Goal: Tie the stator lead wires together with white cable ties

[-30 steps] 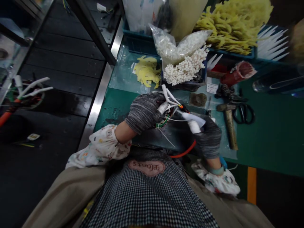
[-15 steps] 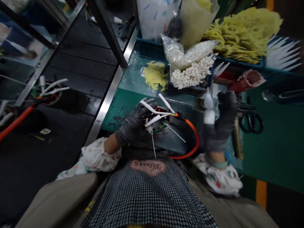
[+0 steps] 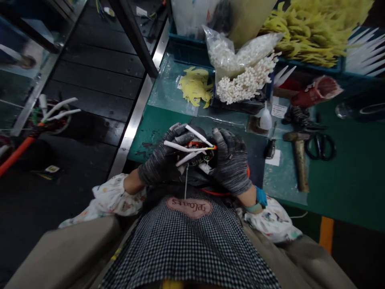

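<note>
A motor stator (image 3: pixel 197 161) with copper windings and green parts sits low in front of my apron. My left hand (image 3: pixel 164 160), in a grey glove, wraps its left side. On the right side my gloved right hand (image 3: pixel 231 162) closes round the rim, fingers bent; the rim under both palms is hidden. Leads in white sleeves (image 3: pixel 199 135) fan leftward over the top from the end of an orange cable (image 3: pixel 215 193), which runs partly hidden beneath my right hand. A thin white tie (image 3: pixel 186 184) hangs from the front.
To the right lie a screwdriver (image 3: pixel 270 148), a hammer (image 3: pixel 300 160), black-handled scissors (image 3: pixel 320 146) and a small white bottle (image 3: pixel 266 118). Behind are white tube pieces (image 3: pixel 240 84) and yellow sheets (image 3: pixel 197 86). Another stator with an orange cable (image 3: pixel 18 154) stands on the left rollers.
My right hand has come left from beside the small white bottle onto the stator's right side. The orange cable's loop is now mostly covered. My left hand stays on the stator.
</note>
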Motion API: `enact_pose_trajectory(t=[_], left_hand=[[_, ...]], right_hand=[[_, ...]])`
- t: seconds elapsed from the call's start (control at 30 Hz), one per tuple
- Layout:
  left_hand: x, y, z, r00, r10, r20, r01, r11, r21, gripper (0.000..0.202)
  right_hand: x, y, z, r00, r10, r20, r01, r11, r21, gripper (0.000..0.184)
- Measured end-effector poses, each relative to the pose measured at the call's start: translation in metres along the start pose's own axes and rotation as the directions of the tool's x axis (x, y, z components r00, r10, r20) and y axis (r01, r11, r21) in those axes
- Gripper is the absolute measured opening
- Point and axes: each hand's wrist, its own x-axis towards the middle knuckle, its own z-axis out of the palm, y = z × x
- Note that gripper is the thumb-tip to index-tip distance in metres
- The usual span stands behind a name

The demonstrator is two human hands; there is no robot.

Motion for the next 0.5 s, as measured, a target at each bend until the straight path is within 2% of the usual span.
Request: enact_pose_trajectory(t=[0.07,0.13,0.23,0.3,0.37,0.5], left_hand=[[-0.002,0.003,0.0,0.997,-0.018,0.069,0.015,0.999,0.049,0.072],[-0.005,0.003,0.002,0.996,0.036,0.077,-0.044,0.995,0.094,0.072],[-0.009,-0.002,0.012,0.989,0.148,-0.009,-0.145,0.976,0.16,0.083],[-0.011,-0.003,0.017,0.979,0.189,-0.069,-0.173,0.966,0.193,0.088],[-0.012,0.0,0.021,0.978,0.184,-0.103,-0.16,0.966,0.201,0.088],[-0.011,0.009,0.023,0.986,0.089,-0.141,-0.069,0.987,0.144,0.08]], right_hand=[[0.0,-0.001,-0.001,1.0,-0.008,-0.001,0.008,1.0,0.024,0.098],[0.001,-0.002,-0.002,1.0,-0.008,0.012,0.008,0.999,0.036,0.095],[0.001,-0.002,-0.002,1.0,0.012,0.026,-0.013,0.999,0.042,0.092],[0.0,-0.003,0.0,0.999,0.024,0.024,-0.025,0.999,0.041,0.09],[0.0,-0.004,0.003,0.999,0.033,0.011,-0.033,0.999,0.035,0.089],[0.0,-0.008,0.007,0.998,0.03,-0.047,-0.028,0.999,0.033,0.088]])
